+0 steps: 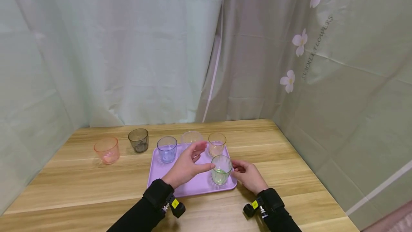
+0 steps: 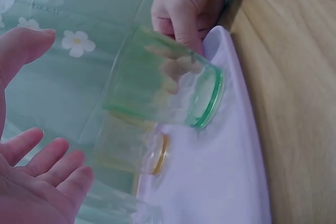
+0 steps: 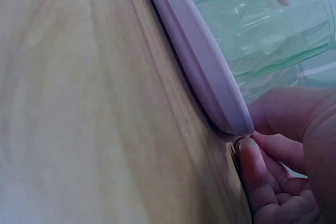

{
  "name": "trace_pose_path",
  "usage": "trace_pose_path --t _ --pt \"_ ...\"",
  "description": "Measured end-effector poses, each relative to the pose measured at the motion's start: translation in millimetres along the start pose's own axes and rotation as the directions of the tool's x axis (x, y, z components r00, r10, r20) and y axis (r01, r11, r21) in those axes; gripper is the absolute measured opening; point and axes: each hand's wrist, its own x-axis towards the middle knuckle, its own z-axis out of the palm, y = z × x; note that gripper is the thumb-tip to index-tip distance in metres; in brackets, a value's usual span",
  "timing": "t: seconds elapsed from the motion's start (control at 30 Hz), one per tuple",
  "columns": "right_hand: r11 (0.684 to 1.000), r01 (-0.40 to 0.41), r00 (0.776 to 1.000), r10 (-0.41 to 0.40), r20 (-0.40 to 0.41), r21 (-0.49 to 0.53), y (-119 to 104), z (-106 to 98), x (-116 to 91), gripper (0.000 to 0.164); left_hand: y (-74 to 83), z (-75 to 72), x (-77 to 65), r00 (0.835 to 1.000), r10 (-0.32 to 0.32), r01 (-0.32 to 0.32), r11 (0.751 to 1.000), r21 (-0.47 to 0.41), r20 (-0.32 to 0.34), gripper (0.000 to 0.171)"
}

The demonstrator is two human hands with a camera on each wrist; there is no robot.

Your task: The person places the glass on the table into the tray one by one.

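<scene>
A green-tinted glass (image 1: 221, 174) stands upright at the right front of the lilac tray (image 1: 196, 184). My left hand (image 1: 186, 165) hovers over the tray on the glass's left, fingers spread and thumb apart; in the left wrist view a gap separates it from the green glass (image 2: 157, 82). At the tray's right edge, my right hand (image 1: 250, 177) pinches the rim, thumb above and finger below, as the right wrist view shows on the tray corner (image 3: 231, 108). Also on the tray stand a blue glass (image 1: 167, 151), an amber glass (image 1: 217, 146) and a clear pinkish glass (image 1: 191, 137), partly hidden behind my left hand.
Left of the tray, a dark grey glass (image 1: 139, 141) and a pinkish-orange glass (image 1: 108, 152) stand on the wooden table (image 1: 80, 192). A curtain (image 1: 154, 53) hangs behind the table's back edge, and flowered fabric (image 1: 347, 99) lines the right side.
</scene>
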Motion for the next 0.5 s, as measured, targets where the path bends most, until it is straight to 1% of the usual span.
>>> trace_pose_path --t 0.13,0.23,0.37,0.5 --pt "1.0 -0.007 1.0 0.007 -0.004 -0.001 0 0 0 0.045 0.5 -8.1 -1.6 1.0 -0.012 0.012 1.0 -0.015 -0.017 0.086" --pt "1.0 -0.01 1.0 0.01 -0.006 0.001 -1 0 -1 0.045 -0.2 -13.1 -2.5 1.0 -0.009 0.009 1.0 -0.03 -0.028 0.084" --pt "1.0 -0.012 1.0 0.012 -0.003 0.002 0 0 -1 0.046 1.2 -18.3 -4.8 1.0 0.003 -0.004 0.998 -0.057 -0.013 0.083" --pt "1.0 -0.021 1.0 0.021 -0.001 0.006 0 0 -1 0.045 4.5 -23.7 -8.0 1.0 -0.014 0.014 0.997 -0.076 -0.004 0.083"
